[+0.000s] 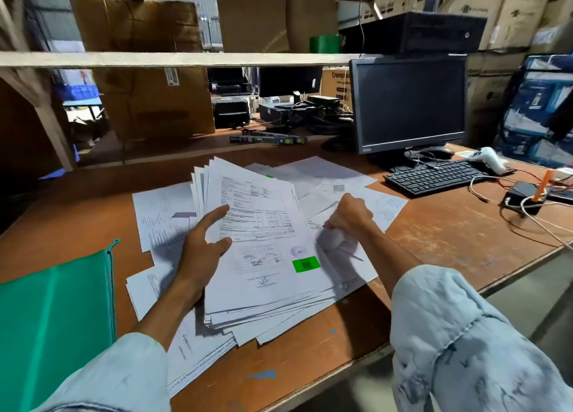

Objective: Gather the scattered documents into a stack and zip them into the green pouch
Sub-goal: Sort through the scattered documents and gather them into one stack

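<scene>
L hand (pixel 203 241) spread flat on doc stack (pixel 263 275), R hand (pixel 348 214) fisted on its edge; green pouch (pixel 52 312) beside.

Both arms wear loose, pale blue denim sleeves with a faded, washed look. The left sleeve (pixel 124 377) and right sleeve (pixel 465 343) end at mid-forearm. Both hands are bare.

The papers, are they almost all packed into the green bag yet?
Not yet. A thick stack of papers is partly gathered, fanned and uneven. The left hand rests on it and the right hand grips a sheet. Loose sheets lie around on the desk. The green pouch lies alongside with no paper going in.
</scene>
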`<state>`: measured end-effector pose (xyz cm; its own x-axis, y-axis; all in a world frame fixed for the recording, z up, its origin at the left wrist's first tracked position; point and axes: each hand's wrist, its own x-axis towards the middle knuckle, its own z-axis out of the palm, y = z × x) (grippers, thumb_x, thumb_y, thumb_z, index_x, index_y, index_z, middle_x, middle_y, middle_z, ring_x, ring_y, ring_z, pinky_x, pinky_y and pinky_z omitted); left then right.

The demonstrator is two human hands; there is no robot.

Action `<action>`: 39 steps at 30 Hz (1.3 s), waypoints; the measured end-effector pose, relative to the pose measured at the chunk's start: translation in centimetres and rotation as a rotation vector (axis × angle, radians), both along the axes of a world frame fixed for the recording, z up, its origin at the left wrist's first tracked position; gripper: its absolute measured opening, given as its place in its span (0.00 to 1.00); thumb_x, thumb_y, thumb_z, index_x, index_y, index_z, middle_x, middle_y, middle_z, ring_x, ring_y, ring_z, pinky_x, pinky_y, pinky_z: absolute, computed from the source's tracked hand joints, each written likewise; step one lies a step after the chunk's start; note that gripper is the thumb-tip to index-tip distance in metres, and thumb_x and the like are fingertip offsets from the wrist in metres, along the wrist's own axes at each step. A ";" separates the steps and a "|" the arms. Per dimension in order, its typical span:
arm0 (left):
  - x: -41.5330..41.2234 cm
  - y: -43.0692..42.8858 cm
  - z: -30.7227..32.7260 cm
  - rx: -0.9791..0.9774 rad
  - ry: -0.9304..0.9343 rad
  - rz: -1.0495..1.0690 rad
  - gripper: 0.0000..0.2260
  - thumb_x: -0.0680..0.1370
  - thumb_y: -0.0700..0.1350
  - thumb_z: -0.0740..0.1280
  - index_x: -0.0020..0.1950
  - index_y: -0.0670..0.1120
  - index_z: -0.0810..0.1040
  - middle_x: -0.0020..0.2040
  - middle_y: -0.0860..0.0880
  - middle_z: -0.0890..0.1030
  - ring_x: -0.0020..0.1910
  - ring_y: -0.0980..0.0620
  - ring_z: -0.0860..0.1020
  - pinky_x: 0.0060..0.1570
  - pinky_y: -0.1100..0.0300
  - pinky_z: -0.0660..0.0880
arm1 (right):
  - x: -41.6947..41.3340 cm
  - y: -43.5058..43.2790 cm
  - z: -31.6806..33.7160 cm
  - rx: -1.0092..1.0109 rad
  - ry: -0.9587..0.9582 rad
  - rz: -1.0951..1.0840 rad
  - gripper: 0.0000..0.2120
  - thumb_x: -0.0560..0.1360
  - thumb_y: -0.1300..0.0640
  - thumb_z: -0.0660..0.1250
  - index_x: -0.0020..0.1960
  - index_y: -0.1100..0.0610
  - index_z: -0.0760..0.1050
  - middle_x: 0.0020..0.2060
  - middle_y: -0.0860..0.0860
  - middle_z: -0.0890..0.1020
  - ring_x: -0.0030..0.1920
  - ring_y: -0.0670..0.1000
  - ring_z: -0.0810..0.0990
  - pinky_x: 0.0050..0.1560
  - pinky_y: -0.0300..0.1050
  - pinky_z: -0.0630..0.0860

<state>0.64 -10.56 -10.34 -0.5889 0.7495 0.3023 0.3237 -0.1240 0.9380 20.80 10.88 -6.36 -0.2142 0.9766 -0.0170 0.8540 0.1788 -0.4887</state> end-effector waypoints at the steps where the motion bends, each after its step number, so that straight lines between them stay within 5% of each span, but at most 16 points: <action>1: 0.0 0.0 0.0 0.003 -0.004 -0.001 0.26 0.79 0.31 0.65 0.71 0.57 0.74 0.71 0.57 0.72 0.71 0.52 0.69 0.68 0.47 0.72 | 0.1 0.1 0.1 -0.041 0.047 -0.026 0.30 0.65 0.53 0.79 0.62 0.61 0.72 0.58 0.62 0.74 0.55 0.63 0.77 0.50 0.51 0.75; 3: -0.1 -0.1 0.0 0.005 -0.003 -0.004 0.26 0.79 0.31 0.65 0.70 0.56 0.74 0.71 0.57 0.73 0.71 0.52 0.70 0.68 0.47 0.72 | 0.5 0.7 0.7 -0.087 0.017 -0.014 0.29 0.63 0.51 0.81 0.57 0.62 0.75 0.50 0.60 0.78 0.47 0.59 0.78 0.44 0.47 0.75; 5: -0.1 -0.1 0.1 0.005 0.010 -0.008 0.26 0.78 0.31 0.65 0.70 0.56 0.74 0.71 0.57 0.73 0.71 0.52 0.69 0.68 0.48 0.72 | 0.9 1.4 1.5 -0.161 0.001 0.024 0.15 0.68 0.55 0.78 0.48 0.61 0.79 0.41 0.57 0.81 0.38 0.54 0.77 0.39 0.44 0.75; 7: -0.2 0.0 0.1 0.009 0.006 -0.013 0.27 0.78 0.30 0.65 0.70 0.56 0.74 0.71 0.56 0.73 0.72 0.52 0.69 0.68 0.47 0.72 | 1.6 1.9 1.7 -0.233 0.203 0.061 0.03 0.71 0.65 0.73 0.43 0.60 0.81 0.41 0.58 0.79 0.34 0.51 0.72 0.35 0.44 0.71; 9: -0.2 0.0 0.1 0.006 0.005 -0.013 0.27 0.78 0.30 0.65 0.70 0.56 0.74 0.72 0.55 0.73 0.72 0.52 0.69 0.68 0.46 0.72 | 2.0 2.5 1.4 -0.218 0.347 0.010 0.05 0.71 0.68 0.69 0.42 0.60 0.82 0.40 0.57 0.80 0.34 0.50 0.71 0.33 0.41 0.68; 12: -0.2 0.1 0.1 0.002 0.021 -0.005 0.26 0.78 0.31 0.65 0.70 0.57 0.74 0.71 0.56 0.73 0.71 0.53 0.69 0.68 0.46 0.72 | 1.6 1.7 1.3 -0.010 0.086 0.068 0.07 0.73 0.59 0.69 0.44 0.64 0.80 0.38 0.56 0.81 0.32 0.49 0.76 0.29 0.34 0.70; 15: -0.1 -0.1 0.1 0.008 0.024 0.002 0.26 0.78 0.31 0.65 0.70 0.56 0.74 0.71 0.56 0.73 0.71 0.53 0.69 0.68 0.46 0.72 | 0.5 -0.8 0.0 0.100 -0.093 0.245 0.20 0.75 0.47 0.70 0.56 0.63 0.78 0.50 0.57 0.82 0.49 0.58 0.81 0.45 0.44 0.76; 17: -0.3 -0.3 0.2 0.020 0.023 0.026 0.26 0.78 0.31 0.66 0.70 0.55 0.74 0.70 0.56 0.74 0.70 0.53 0.70 0.68 0.47 0.72 | -0.6 -2.2 -0.9 0.152 -0.165 0.377 0.18 0.79 0.46 0.63 0.62 0.58 0.76 0.59 0.57 0.79 0.59 0.61 0.77 0.57 0.52 0.74; 21: -0.8 -0.7 0.4 0.018 0.010 0.072 0.25 0.78 0.31 0.66 0.70 0.54 0.75 0.69 0.56 0.73 0.70 0.52 0.70 0.68 0.48 0.71 | -0.1 -1.4 -1.4 0.101 -0.306 0.454 0.05 0.80 0.43 0.60 0.50 0.41 0.74 0.58 0.48 0.77 0.60 0.54 0.75 0.64 0.60 0.67; 24: -0.7 -0.8 0.5 0.013 0.023 0.074 0.25 0.78 0.32 0.66 0.70 0.54 0.74 0.69 0.56 0.73 0.70 0.52 0.69 0.68 0.48 0.71 | 2.6 0.0 -0.3 0.053 -0.286 0.432 0.10 0.78 0.50 0.62 0.42 0.36 0.75 0.54 0.46 0.80 0.50 0.53 0.78 0.59 0.57 0.74; 29: -0.6 -0.7 0.5 0.027 0.018 0.045 0.26 0.78 0.30 0.66 0.69 0.55 0.75 0.69 0.55 0.74 0.69 0.51 0.70 0.67 0.50 0.73 | 9.3 3.1 0.5 0.060 -0.363 0.416 0.21 0.77 0.65 0.60 0.66 0.51 0.76 0.68 0.53 0.76 0.65 0.56 0.75 0.63 0.48 0.71; 33: -0.6 -0.4 0.4 0.027 0.023 0.040 0.25 0.78 0.31 0.66 0.68 0.56 0.76 0.69 0.55 0.74 0.69 0.50 0.71 0.66 0.48 0.74 | 13.1 4.4 0.3 0.064 -0.240 0.240 0.17 0.73 0.70 0.62 0.56 0.57 0.80 0.57 0.57 0.81 0.50 0.58 0.80 0.43 0.47 0.77; 35: -0.5 -0.1 0.3 0.025 0.039 0.041 0.25 0.78 0.31 0.66 0.68 0.56 0.76 0.69 0.55 0.75 0.69 0.50 0.72 0.66 0.46 0.74 | 13.2 3.8 -0.4 0.117 -0.179 0.137 0.07 0.77 0.61 0.65 0.52 0.62 0.80 0.48 0.57 0.83 0.41 0.54 0.78 0.35 0.43 0.71; 39: -0.2 -0.2 0.2 0.015 0.040 0.036 0.25 0.78 0.32 0.66 0.68 0.56 0.75 0.68 0.56 0.74 0.68 0.49 0.72 0.65 0.45 0.75 | 10.9 2.5 -1.4 0.048 -0.103 0.053 0.16 0.74 0.47 0.73 0.45 0.61 0.77 0.35 0.52 0.82 0.27 0.46 0.72 0.26 0.40 0.66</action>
<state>0.43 -10.72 -10.14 -0.6023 0.7236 0.3372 0.3657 -0.1254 0.9222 31.66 13.42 -7.81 -0.2652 0.9642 0.0045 0.8880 0.2460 -0.3885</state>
